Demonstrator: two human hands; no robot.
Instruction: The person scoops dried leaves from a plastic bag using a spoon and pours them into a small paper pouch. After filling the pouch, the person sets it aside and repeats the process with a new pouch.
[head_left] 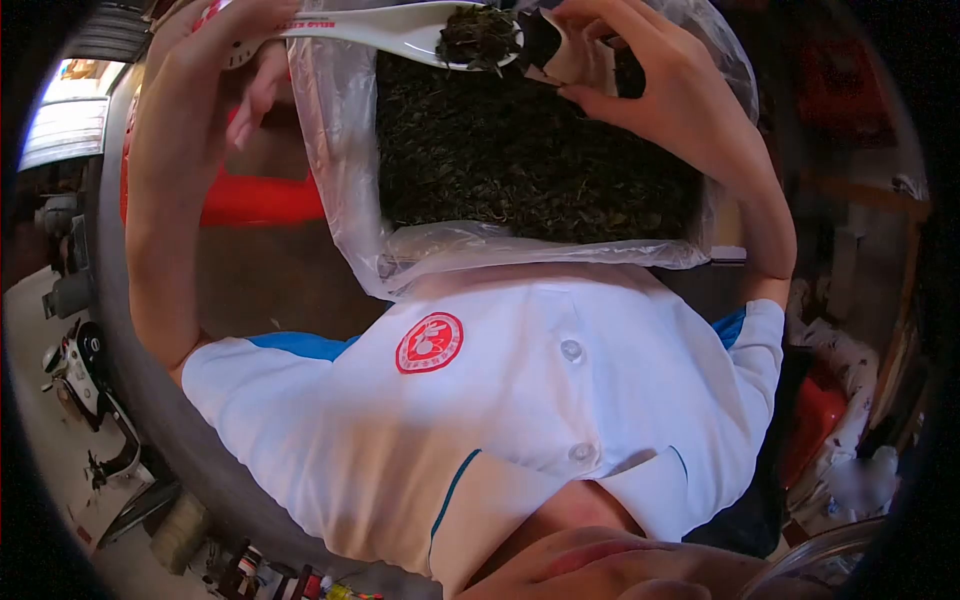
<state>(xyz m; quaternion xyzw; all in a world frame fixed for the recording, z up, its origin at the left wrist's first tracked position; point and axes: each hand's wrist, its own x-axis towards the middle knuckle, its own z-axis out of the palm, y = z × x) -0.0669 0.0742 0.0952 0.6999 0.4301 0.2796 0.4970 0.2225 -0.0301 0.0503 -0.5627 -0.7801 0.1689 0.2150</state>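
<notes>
At the top left my left hand (240, 18) is closed around the handle of a white spoon (390, 32) with red lettering. Dark dried leaves, like loose tea (480, 38), fill its bowl. My right hand (655, 65) pinches a small pale packet (582, 62) between thumb and fingers, its dark mouth right beside the spoon's tip. Below both hands lies a big mass of the same leaves (540, 160) in a clear plastic bag (340, 170), whose edge folds outward in front of my chest.
Another person's hand (262, 95) shows behind my left forearm, above a red object (262, 200), perhaps a stool. A white scooter (90, 370) stands at the far left. On the right are a red seat (815, 415) and patterned cloth (845, 360).
</notes>
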